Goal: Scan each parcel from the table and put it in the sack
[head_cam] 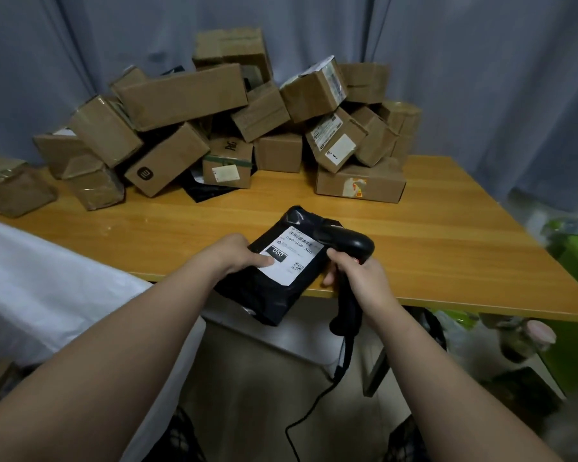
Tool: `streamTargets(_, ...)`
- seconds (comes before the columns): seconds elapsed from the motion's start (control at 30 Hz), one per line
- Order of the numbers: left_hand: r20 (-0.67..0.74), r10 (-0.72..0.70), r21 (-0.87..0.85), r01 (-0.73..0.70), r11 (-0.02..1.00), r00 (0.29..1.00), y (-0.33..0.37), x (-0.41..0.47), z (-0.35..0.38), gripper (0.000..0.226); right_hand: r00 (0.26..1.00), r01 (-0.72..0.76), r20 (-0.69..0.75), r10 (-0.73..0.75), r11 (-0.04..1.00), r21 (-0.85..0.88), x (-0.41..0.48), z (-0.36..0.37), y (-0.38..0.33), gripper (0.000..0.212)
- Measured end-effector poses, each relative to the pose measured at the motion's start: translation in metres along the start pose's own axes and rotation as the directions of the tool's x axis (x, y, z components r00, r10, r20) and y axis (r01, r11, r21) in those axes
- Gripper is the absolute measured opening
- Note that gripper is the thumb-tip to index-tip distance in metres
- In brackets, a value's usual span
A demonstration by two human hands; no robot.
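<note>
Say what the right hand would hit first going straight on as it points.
Likely the white-labelled black plastic mailer bag that the left hand grips, beside the right hand's black handheld scanner; depth unclear.

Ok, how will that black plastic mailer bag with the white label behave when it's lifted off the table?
Probably floppy: the black plastic mailer bag is wrinkled and its near end sags past the wooden table edge. Likely slippery, as the film looks glossy, so the left hand gripping one side may need support underneath. Looks thin, so probably light.
</note>
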State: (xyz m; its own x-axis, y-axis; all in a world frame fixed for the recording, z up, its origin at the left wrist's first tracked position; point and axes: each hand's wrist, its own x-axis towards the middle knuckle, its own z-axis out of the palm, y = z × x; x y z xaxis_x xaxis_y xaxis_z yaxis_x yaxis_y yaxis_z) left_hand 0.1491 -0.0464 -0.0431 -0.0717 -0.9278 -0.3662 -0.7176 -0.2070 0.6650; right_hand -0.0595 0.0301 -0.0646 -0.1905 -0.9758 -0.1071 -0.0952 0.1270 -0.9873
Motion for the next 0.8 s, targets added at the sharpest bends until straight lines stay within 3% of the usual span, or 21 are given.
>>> streamTargets(0.07,0.087,-0.011,0.003,0.011,1.0,0.996,0.003,-0.004,-0.002,0.038,1.0,-0.004,0.021,0.004,1.0,-0.002,-0.001,-0.001,-0.001,0.036)
streamTargets(0.13,0.089,0.064,-0.163,-0.049,0.985,0.994,-0.001,-0.006,0.002,0.034,0.999,-0.011,0.034,0.01,1.0,0.027,-0.003,-0.002,-0.002,0.032)
streamTargets(0.2,-0.068,0.154,-0.386,-0.169,0.907,0.986,-0.007,-0.009,0.01,0.04,0.999,-0.023,0.041,0.019,0.996,0.088,-0.005,-0.004,-0.003,0.029)
streamTargets(0.3,-0.327,0.19,-0.517,-0.343,0.784,0.926,-0.019,-0.015,0.022,0.052,0.998,0.004,0.056,-0.011,0.992,0.122,-0.012,-0.003,-0.007,0.021)
streamTargets(0.43,-0.32,0.219,-0.542,-0.368,0.756,0.922,-0.03,-0.02,0.034,0.049,0.996,0.028,0.08,-0.045,0.977,0.211,-0.027,0.006,-0.021,0.027)
streamTargets(0.63,-0.328,0.239,-0.543,-0.39,0.744,0.914,-0.03,-0.018,0.032,0.049,0.984,0.131,0.117,-0.133,0.991,0.029,-0.047,0.015,-0.045,0.025)
streamTargets(0.8,-0.34,0.26,-0.527,-0.412,0.743,0.904,-0.03,-0.021,0.034,0.039,0.99,0.126,0.061,-0.127,0.992,0.024,-0.053,0.01,-0.054,0.023)
